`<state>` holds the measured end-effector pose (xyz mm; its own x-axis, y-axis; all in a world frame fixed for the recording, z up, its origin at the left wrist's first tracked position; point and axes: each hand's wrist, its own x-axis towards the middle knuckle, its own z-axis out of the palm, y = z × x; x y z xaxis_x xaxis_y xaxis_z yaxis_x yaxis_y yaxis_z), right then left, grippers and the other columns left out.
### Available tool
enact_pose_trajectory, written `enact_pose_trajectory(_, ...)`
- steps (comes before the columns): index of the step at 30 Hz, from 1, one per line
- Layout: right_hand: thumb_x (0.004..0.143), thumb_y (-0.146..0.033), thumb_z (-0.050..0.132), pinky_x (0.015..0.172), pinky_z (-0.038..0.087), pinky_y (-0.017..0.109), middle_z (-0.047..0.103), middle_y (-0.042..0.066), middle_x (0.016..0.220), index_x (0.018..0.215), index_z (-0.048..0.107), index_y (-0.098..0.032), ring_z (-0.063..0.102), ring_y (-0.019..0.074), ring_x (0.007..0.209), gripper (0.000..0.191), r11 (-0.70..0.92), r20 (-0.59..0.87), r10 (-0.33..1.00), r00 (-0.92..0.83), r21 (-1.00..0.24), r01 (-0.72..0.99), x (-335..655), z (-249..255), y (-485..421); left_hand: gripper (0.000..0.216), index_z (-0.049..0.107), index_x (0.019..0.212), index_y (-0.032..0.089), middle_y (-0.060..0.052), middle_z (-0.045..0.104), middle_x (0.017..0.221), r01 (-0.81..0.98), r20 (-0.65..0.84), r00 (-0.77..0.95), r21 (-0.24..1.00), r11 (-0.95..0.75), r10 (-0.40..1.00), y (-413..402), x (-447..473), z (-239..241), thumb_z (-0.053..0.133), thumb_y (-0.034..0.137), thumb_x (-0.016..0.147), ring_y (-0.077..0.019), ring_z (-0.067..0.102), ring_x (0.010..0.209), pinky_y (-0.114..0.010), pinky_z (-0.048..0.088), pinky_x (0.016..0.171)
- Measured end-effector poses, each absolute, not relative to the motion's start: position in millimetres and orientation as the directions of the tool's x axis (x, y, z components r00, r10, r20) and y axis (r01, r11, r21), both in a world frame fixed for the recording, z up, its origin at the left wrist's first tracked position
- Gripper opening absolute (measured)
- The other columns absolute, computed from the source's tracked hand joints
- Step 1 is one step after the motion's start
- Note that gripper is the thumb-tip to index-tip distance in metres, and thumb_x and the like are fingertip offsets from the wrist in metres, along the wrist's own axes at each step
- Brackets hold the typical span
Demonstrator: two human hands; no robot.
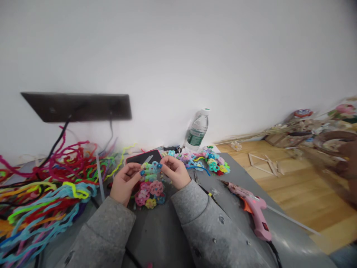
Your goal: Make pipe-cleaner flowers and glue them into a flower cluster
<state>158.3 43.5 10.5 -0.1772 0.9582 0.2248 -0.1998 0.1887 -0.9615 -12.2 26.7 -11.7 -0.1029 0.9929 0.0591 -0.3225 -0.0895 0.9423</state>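
Note:
Between my hands is a small looped piece of pipe cleaner in green, yellow and light blue. My left hand pinches its left end, and my right hand pinches its right end; dark blue tips show at both thumbs. Just below, several pink, yellow and blue pipe-cleaner flowers lie on the grey table. Behind the hands lies a dark phone with a pinkish-red edge, partly covered by the left hand and the piece.
Loose coloured pipe cleaners heap at the left. More pipe-cleaner flowers lie at the back, near a water bottle. Pliers and a pink glue gun with a cord lie to the right. Wooden sticks rest beyond on a wooden surface.

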Motion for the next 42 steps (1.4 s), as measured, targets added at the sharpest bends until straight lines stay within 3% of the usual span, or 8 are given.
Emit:
enact_pose_trajectory(17,0.069,-0.039,0.065,0.046,0.029,0.023,0.049,-0.003,0.06,0.071,0.054,-0.017,0.037,0.0077,0.048,0.025,0.269,0.265,0.949,-0.173,-0.963,-0.005,157.7,2.4,45.1,0.036,0.063,0.077,0.014,-0.002,0.065,0.072,-0.363,-0.038,-0.189,0.931,-0.034,0.981,27.6,-10.2,-9.1,0.081,0.027,0.048,-0.0124,0.059,0.066,-0.021,0.048,0.058)
enact_pose_trajectory(23,0.066,-0.041,0.066,0.048,0.033,0.022,0.048,-0.003,0.06,0.07,0.051,-0.018,0.041,0.0084,0.05,0.028,0.182,0.199,0.968,-0.152,-0.976,-0.116,162.4,5.5,47.5,0.038,0.064,0.075,0.014,-0.001,0.065,0.071,-0.384,-0.058,-0.2,0.923,-0.024,0.978,27.9,-8.7,-7.0,0.082,0.028,0.045,-0.0112,0.059,0.066,-0.02,0.046,0.06)
enact_pose_trajectory(29,0.06,-0.038,0.07,0.052,0.036,0.023,0.052,-0.003,0.063,0.072,0.054,-0.017,0.045,0.0082,0.053,0.029,0.074,0.117,0.946,-0.301,-0.986,-0.15,162.6,1.6,48.5,0.037,0.064,0.075,0.015,-0.001,0.065,0.07,-0.421,-0.075,-0.191,0.907,-0.013,0.979,28.4,-8.3,-7.2,0.082,0.027,0.045,-0.0117,0.059,0.065,-0.022,0.046,0.059)
enact_pose_trajectory(42,0.058,-0.026,0.066,0.048,0.031,0.02,0.049,-0.005,0.057,0.067,0.054,-0.016,0.041,0.0063,0.048,0.018,0.027,0.053,0.954,-0.296,-0.996,-0.091,164.2,-2.5,49.2,0.037,0.064,0.074,0.015,0.0,0.064,0.068,-0.417,-0.073,-0.262,0.908,-0.045,0.962,28.3,-9.4,-6.6,0.082,0.025,0.043,-0.0108,0.057,0.064,-0.021,0.044,0.059)
